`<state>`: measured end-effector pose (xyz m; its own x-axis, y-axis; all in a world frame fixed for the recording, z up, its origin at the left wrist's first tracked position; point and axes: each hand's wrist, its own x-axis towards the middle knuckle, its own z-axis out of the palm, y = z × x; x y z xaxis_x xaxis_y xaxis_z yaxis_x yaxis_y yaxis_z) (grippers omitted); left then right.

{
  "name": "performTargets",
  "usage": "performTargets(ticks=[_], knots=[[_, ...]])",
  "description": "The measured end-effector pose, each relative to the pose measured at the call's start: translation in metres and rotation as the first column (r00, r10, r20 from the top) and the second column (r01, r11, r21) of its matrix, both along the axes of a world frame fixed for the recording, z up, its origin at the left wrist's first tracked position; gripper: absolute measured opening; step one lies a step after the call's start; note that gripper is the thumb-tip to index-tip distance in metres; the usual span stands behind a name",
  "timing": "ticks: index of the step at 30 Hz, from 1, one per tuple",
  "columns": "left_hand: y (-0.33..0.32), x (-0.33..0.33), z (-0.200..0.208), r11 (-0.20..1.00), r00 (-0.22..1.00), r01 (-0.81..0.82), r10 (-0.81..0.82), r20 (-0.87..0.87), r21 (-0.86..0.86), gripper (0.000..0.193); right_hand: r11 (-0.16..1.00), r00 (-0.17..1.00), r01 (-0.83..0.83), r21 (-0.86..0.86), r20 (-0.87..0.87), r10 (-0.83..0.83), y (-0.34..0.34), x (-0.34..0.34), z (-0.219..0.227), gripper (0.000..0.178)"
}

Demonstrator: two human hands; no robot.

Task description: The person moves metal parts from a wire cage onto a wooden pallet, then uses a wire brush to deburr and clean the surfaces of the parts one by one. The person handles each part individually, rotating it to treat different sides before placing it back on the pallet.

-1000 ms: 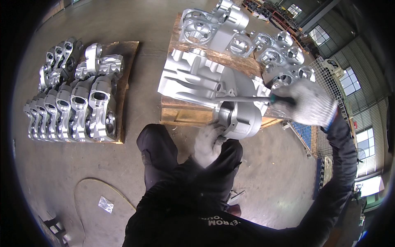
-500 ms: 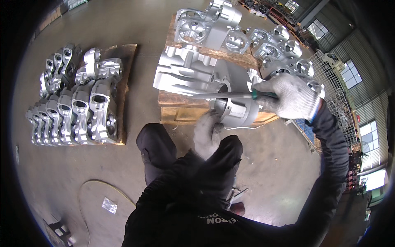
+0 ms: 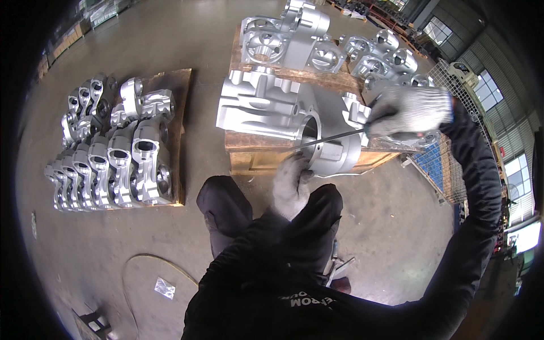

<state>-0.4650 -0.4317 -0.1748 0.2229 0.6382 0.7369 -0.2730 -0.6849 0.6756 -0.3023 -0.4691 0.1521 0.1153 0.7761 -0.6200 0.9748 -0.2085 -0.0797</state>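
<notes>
A silvery metal casting [image 3: 330, 107] with a wide, round opening lies on a wooden crate directly before me. Both hands wear pale knit gloves. My right hand [image 3: 409, 113] is closed around the handle of a long, slim file [image 3: 335, 136]. The file's blade slants down to the left across the casting's opening, its tip near my left hand [image 3: 291, 188]. That hand has its fingers curled against the casting's near lower rim; the fingertips are partly hidden. Most of the handle is covered by my right glove.
More castings [image 3: 265, 47] stand behind on the wooden crate [image 3: 249, 161]. To the left, several castings [image 3: 148, 148] fill a wooden pallet [image 3: 182, 107]. A wire-mesh cage [image 3: 439, 164] is at right. A hose [image 3: 126, 277] and a scrap of plastic [image 3: 165, 288] lie on the floor.
My right hand has moved right and slightly up, drawing the file with it. The blade has turned from nearly level to slanting down leftward. My left hand keeps its place at the rim.
</notes>
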Motion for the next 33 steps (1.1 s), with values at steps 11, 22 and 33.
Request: performTargets(ticks=[11,22,33], knots=[[0.016,0.014,0.034,0.994,0.998,0.024,-0.031,-0.060,-0.109,0.019,0.817,0.884,-0.310,0.487,0.465,0.058,-0.041,-0.050,-0.012,0.027],[0.065,0.051,0.074,0.974,0.992,0.123,-0.120,0.025,-0.191,0.021,0.649,0.802,-0.441,0.620,0.597,-0.025,-0.019,-0.036,-0.021,0.021],[0.117,0.093,0.100,0.949,0.996,0.090,-0.081,0.044,-0.301,0.033,0.511,0.635,-0.645,0.568,0.771,-0.055,0.042,-0.002,-0.033,0.025]])
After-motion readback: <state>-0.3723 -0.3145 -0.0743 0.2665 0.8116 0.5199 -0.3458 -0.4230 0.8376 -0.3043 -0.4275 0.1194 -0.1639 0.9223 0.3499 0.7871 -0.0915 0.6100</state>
